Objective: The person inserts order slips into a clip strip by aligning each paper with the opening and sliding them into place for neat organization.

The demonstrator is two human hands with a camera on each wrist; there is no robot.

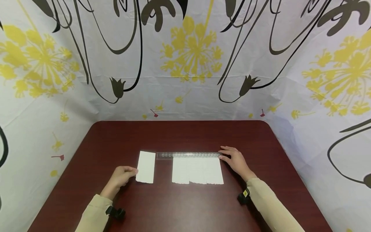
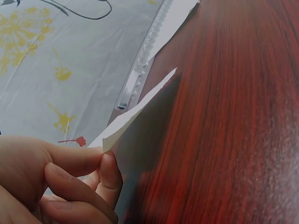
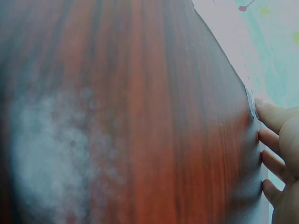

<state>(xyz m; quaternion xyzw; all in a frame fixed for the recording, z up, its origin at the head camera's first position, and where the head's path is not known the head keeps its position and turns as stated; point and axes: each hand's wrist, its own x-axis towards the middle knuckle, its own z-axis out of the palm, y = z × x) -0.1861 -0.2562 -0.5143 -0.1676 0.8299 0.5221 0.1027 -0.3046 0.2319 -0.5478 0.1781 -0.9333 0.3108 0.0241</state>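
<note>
My left hand (image 1: 123, 176) pinches the left edge of a white paper strip (image 1: 146, 167) between thumb and fingers. In the left wrist view that paper strip (image 2: 126, 122) is tilted, its held edge raised off the table. To its right lies a clear plastic strip (image 1: 165, 156) with a row of round marks, ruler-like. It runs along the top of several white paper strips (image 1: 197, 170) laid side by side, with uneven lower edges. My right hand (image 1: 236, 161) rests at the right end of the plastic strip; the right wrist view shows its thumb touching there and its other fingers spread on the table.
Everything lies on a dark red wood-grain table (image 1: 179, 135) with rounded far corners. A white patterned cloth (image 1: 191, 106) with yellow and grey flowers hangs behind and on both sides. Light reflects off the tabletop near the front.
</note>
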